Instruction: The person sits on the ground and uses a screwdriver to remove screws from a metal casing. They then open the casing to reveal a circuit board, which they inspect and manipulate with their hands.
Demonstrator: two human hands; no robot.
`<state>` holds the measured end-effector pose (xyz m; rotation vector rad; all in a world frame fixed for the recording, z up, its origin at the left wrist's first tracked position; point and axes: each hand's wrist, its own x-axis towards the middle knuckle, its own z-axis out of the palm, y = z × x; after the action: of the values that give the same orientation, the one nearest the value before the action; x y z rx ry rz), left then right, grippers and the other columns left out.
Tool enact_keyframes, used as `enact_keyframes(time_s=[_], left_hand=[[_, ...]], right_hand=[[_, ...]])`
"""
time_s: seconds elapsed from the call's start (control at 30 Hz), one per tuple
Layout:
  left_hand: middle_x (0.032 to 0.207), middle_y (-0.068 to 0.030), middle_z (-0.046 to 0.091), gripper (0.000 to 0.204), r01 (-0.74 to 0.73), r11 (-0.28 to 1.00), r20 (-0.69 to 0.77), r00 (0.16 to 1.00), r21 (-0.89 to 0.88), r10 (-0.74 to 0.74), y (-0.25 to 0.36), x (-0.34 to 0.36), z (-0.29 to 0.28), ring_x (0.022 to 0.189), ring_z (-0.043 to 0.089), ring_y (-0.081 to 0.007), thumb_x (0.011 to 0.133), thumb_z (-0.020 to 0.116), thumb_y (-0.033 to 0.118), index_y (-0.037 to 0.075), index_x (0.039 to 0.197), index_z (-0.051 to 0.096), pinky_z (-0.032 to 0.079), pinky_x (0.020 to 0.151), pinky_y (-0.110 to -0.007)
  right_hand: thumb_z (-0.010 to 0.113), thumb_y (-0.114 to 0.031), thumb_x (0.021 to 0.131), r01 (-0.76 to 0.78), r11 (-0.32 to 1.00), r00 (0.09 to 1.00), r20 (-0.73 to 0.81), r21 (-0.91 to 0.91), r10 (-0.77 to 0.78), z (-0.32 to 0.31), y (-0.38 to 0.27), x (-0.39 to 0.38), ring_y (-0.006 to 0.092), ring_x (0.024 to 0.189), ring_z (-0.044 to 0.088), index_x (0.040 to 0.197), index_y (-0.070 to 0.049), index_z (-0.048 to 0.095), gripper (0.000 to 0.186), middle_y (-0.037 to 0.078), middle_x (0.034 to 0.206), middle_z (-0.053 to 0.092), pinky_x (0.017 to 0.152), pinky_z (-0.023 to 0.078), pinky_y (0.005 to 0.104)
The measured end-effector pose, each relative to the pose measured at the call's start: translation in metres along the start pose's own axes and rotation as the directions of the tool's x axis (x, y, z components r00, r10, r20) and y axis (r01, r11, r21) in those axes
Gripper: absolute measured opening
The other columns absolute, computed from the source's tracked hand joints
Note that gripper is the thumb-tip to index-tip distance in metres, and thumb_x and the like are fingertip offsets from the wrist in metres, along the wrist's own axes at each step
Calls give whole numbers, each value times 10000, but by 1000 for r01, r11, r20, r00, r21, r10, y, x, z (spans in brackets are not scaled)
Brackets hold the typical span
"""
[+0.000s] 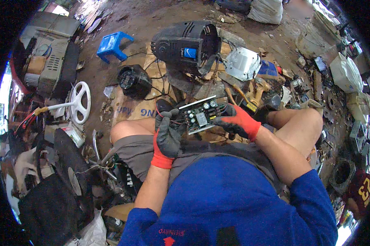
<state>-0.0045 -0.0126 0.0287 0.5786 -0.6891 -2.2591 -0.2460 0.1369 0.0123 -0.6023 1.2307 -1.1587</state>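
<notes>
Both hands wear grey-and-red gloves. My right hand (238,122) grips the right end of a circuit board (202,117) with a pale metal frame, capacitors and wires. At the board's left end, my left hand (165,133) has its fingers closed on thin wires, beside a small black rounded part (164,105). A black plastic housing (172,43) with a blue label lies beyond the board, a black round part (134,82) is to its left, and a silver plate (242,61) to its right. Pliers (243,95) and a yellow-black cordless tool (256,96) lie beyond my right hand.
Cardboard (125,112) lies under the parts. A blue stool (111,43) stands behind. Left are a white wheel on a shaft (81,98), a metal casing (51,65) and black scrap. Right are a white sack (346,76), more scrap and maroon fabric (359,192).
</notes>
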Motion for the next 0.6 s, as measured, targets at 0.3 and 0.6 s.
enact_keyframes(time_s=[0.3,0.6], left_hand=[[1205,-62,672,517,156,796,-25,984,584,-174,-18,-2,15,978,686,-189,899,767,125,59,1363,549,596,803,-335],[1225,-27,664,446,355,866,-97,934,351,-344,-21,-10,4,1080,631,-138,939,722,136,58,1353,576,534,913,-316]], right_hand=[[785,-180,859,77,997,997,-9,5,-77,21,-9,-10,149,1093,620,1344,-42,583,544,47,1208,691,988,475,328],[821,-169,784,204,947,979,25,-248,-204,30,4,-4,187,1166,606,1374,-39,539,667,93,1288,664,1049,459,362]])
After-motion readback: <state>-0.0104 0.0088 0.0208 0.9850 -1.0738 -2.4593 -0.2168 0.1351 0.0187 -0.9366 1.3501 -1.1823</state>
